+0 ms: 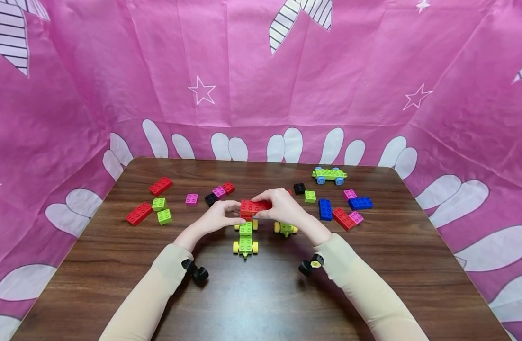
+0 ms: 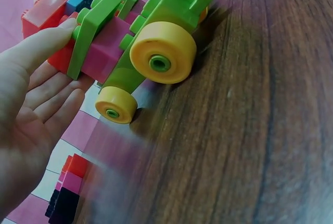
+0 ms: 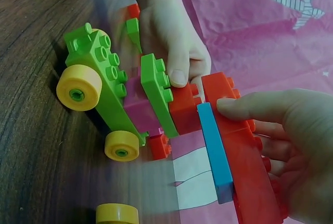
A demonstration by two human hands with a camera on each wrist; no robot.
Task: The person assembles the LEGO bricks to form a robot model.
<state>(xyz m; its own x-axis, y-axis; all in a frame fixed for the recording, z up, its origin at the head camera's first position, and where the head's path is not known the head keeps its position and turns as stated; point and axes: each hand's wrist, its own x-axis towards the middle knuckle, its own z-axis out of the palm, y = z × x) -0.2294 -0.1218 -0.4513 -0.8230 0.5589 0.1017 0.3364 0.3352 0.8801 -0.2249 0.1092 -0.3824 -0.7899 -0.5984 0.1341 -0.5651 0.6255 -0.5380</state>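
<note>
Stretching out at six o'clock, a dark brown wood-grain tabletop [image 1: 252, 303] gives broad open room on the person's side, its left and right edges lying well outside both forearms. Mid-table stands a lime-green plastic toy base with yellow wheels [image 1: 245, 244], its long axis running from six to twelve o'clock. On it rise a magenta plastic brick [image 3: 139, 99], a thin lime-green studded plate [image 3: 158, 91] and, topmost, a square red plastic brick [image 3: 184, 109].

From eight o'clock comes the left hand [image 1: 220, 215], narrowed around that top brick, thumb on one side and fingers behind. From four o'clock the right hand [image 1: 282, 206] pinches a pair of red studded bricks [image 3: 250, 167] with a flat blue plastic plate [image 3: 215, 154] on their underside. They sit right by the stack's top; whether they touch it cannot be told.

At three o'clock, near the base, a second yellow-wheeled lime-green toy [image 1: 285, 228] is partly hidden by the right hand. Loose bricks lie at nine, ten and eleven o'clock, with two blue oblong bricks [image 1: 325, 209] toward two. Farther out that way stands a lime-green car with blue wheels [image 1: 329, 174]. Beyond the far edge, at twelve, hangs a pink patterned cloth [image 1: 244, 61].
</note>
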